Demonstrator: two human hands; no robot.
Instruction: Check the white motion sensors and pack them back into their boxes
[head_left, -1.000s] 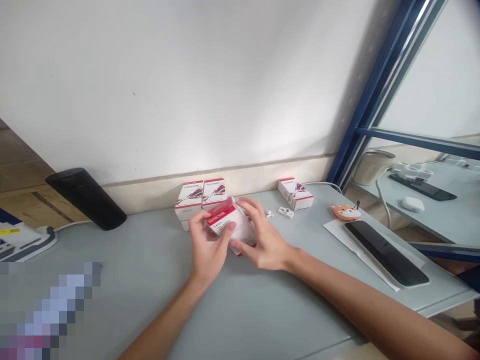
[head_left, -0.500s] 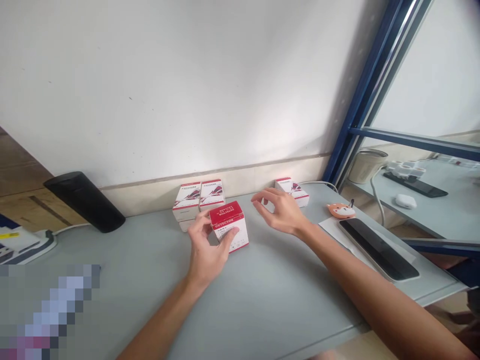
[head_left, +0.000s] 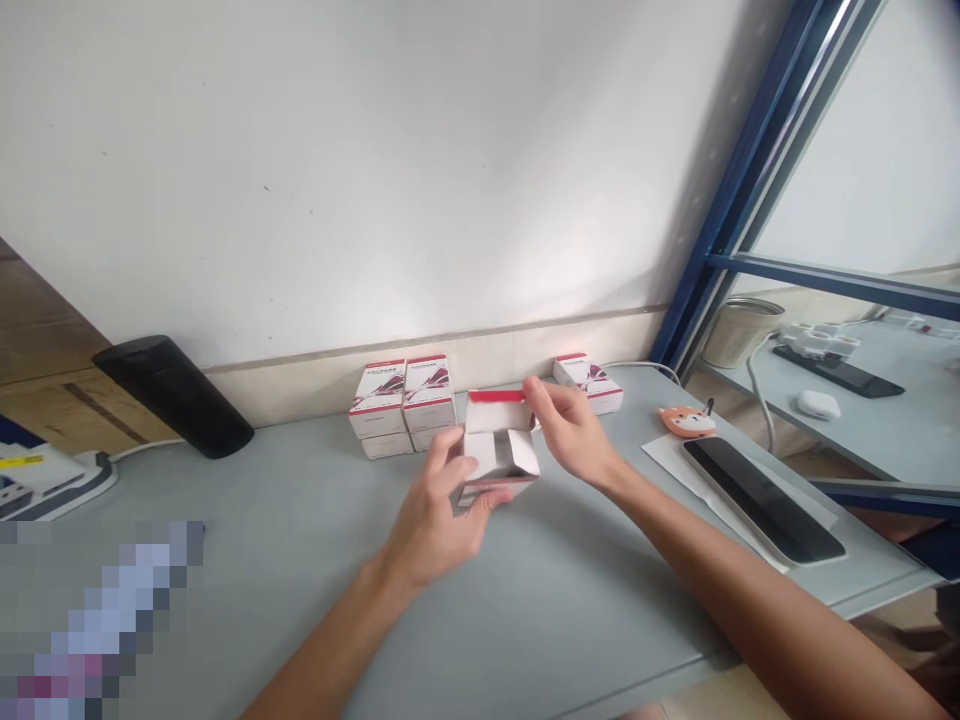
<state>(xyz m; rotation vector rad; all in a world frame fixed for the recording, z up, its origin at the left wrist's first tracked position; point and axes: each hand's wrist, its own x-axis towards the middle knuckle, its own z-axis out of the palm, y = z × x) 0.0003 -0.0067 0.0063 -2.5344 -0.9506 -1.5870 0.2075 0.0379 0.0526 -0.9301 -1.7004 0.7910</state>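
A small red and white carton (head_left: 517, 455) is held above the grey tabletop, its lid raised and a white side flap standing over the opening. My left hand (head_left: 439, 500) grips the carton from the left, with fingers at the far side and thumb along the near side. At the lid's right edge, my right hand (head_left: 568, 428) pinches the raised lid (head_left: 495, 412), which has a red tuck edge. Whatever is inside the carton I cannot make out. Behind it, several similar cartons (head_left: 381, 400) are stacked by the wall, and another carton (head_left: 589, 382) lies to the right.
At the left stands a black cylinder (head_left: 176, 395), tilted in view. On the right lie a dark phone-like slab (head_left: 763, 500) on white paper and an orange animal-faced pouch (head_left: 686, 420). A blue-framed glass panel (head_left: 832, 270) borders the table on the right.
The carton's red lid was closed and now stands raised. My right hand has come from beside the carton onto its lid. My left hand has shifted slightly right with the carton.
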